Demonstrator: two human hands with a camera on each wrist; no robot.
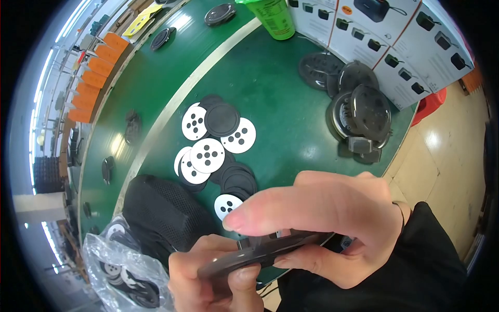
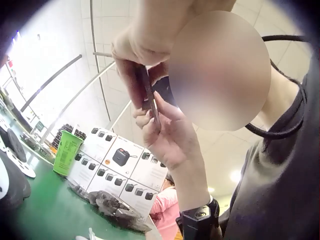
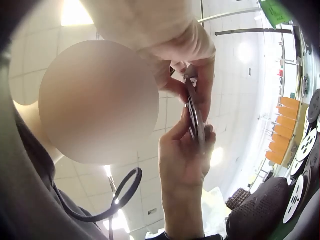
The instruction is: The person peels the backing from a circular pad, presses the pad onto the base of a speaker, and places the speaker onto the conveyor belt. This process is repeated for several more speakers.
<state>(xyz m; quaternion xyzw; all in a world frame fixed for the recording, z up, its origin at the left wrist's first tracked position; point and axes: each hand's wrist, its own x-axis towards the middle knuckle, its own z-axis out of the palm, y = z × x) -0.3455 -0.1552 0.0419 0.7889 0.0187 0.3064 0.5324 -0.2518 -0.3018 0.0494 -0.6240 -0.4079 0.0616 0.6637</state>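
Between both hands is a dark, glossy round disc (image 1: 224, 264), seen nearly edge-on, with a small raised part on its upper face. My left hand (image 1: 208, 278) grips its left edge, the thumb lying along the near side. Across the right part comes my right hand (image 1: 343, 216), pinching the disc, one finger stretched over the top. The right wrist view shows the same disc (image 3: 196, 112) upright between the fingers of both hands. Past the hands on the green table lie white discs (image 1: 208, 155) with black dots and plain black discs (image 1: 222, 119), partly overlapping.
Dark glossy round parts (image 1: 370, 112) are piled at the right, before white printed boxes (image 1: 397, 47). A green cup (image 1: 273, 18) stands at the back. On the left are a black mesh piece (image 1: 161, 208) and a clear plastic bag (image 1: 99, 260) of parts. A pale strip (image 1: 171, 106) crosses the table.
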